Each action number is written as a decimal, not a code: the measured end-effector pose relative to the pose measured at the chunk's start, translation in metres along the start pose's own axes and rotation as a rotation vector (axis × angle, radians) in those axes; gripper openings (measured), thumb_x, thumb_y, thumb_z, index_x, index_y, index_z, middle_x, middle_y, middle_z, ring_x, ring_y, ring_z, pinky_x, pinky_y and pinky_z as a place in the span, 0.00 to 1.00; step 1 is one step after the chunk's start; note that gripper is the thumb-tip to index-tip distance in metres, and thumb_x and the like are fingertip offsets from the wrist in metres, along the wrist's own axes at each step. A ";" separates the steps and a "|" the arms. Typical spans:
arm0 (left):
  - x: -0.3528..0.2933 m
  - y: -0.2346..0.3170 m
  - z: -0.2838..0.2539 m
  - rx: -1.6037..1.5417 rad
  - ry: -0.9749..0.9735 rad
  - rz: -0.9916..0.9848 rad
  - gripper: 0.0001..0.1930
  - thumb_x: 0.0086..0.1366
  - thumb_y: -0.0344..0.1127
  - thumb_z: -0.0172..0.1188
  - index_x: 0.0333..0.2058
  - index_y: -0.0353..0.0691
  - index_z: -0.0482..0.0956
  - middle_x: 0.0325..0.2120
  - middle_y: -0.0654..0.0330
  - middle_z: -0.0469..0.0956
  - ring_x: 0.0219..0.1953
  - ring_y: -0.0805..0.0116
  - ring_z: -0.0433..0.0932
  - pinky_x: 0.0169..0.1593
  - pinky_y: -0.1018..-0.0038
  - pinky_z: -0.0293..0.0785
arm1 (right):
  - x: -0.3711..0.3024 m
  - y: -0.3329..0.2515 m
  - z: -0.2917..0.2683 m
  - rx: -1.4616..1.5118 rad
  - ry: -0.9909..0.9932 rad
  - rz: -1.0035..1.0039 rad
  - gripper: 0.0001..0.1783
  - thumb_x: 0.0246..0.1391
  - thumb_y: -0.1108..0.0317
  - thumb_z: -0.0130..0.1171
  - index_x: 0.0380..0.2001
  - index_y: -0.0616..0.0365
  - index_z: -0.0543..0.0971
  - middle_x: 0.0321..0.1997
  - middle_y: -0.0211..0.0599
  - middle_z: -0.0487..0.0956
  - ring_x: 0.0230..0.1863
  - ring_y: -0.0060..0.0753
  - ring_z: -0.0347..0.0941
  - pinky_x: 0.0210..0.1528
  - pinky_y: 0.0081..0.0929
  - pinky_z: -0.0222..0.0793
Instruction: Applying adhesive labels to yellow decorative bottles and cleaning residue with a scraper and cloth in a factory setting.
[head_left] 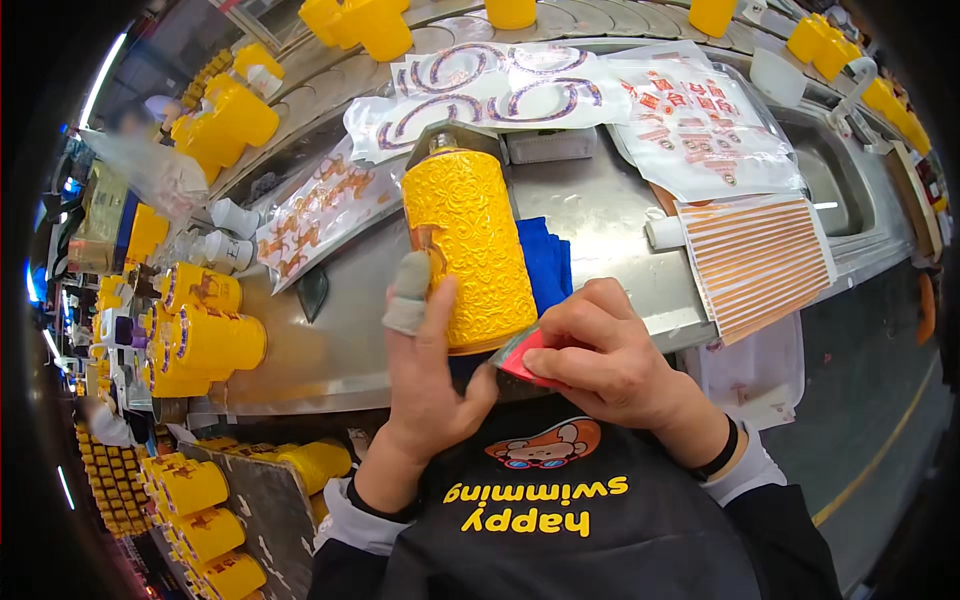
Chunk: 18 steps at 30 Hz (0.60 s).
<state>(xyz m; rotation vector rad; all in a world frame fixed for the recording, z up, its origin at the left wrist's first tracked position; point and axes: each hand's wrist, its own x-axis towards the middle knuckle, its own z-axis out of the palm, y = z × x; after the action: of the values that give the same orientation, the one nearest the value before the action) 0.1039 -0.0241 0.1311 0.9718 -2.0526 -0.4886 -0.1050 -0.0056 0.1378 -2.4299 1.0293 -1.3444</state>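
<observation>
A yellow embossed bottle [468, 245] lies on its side in front of me, its clear neck pointing away. My left hand [425, 375] is at the bottle's left side near the base, fingers stretched out, with grey covers [408, 293] on a finger or two. Between the thumb and fingers of my right hand [615, 365] is a red scraper [524, 358], its dark edge near the bottle's base and my left thumb. A folded blue cloth [545, 262] rests just right of the bottle. Whether the scraper touches the bottle I cannot tell.
Sheets of decals [480, 95] lie behind the bottle, with a red-printed sheet [700, 130] and an orange-striped sheet [760, 265] to the right. A sink [835, 180] is at far right. Yellow bottles [215, 340] stand at left; more ride the curved conveyor [450, 30] behind.
</observation>
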 end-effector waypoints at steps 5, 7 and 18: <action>0.008 -0.007 0.003 0.397 -0.073 0.150 0.40 0.49 0.32 0.66 0.61 0.35 0.59 0.60 0.39 0.58 0.61 0.38 0.57 0.63 0.47 0.49 | -0.004 0.003 0.000 0.048 0.013 0.033 0.10 0.37 0.71 0.63 0.26 0.49 0.76 0.29 0.27 0.70 0.32 0.31 0.66 0.38 0.30 0.59; 0.004 -0.010 0.004 0.349 -0.043 0.149 0.42 0.50 0.37 0.68 0.61 0.34 0.58 0.59 0.40 0.59 0.61 0.38 0.58 0.63 0.47 0.50 | -0.007 0.004 -0.002 0.053 0.003 0.052 0.10 0.36 0.72 0.63 0.26 0.50 0.76 0.29 0.27 0.70 0.32 0.32 0.66 0.37 0.30 0.59; 0.010 -0.012 0.011 0.316 0.041 0.134 0.42 0.48 0.36 0.69 0.61 0.33 0.59 0.59 0.39 0.60 0.59 0.38 0.61 0.63 0.49 0.53 | -0.001 0.001 0.003 -0.017 0.044 -0.014 0.07 0.38 0.69 0.61 0.26 0.49 0.76 0.29 0.28 0.70 0.32 0.31 0.66 0.36 0.29 0.59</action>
<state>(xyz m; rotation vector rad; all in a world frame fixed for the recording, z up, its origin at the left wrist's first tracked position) 0.0970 -0.0387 0.1221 1.0062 -2.1807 -0.0723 -0.1033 -0.0067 0.1347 -2.4337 1.0403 -1.4057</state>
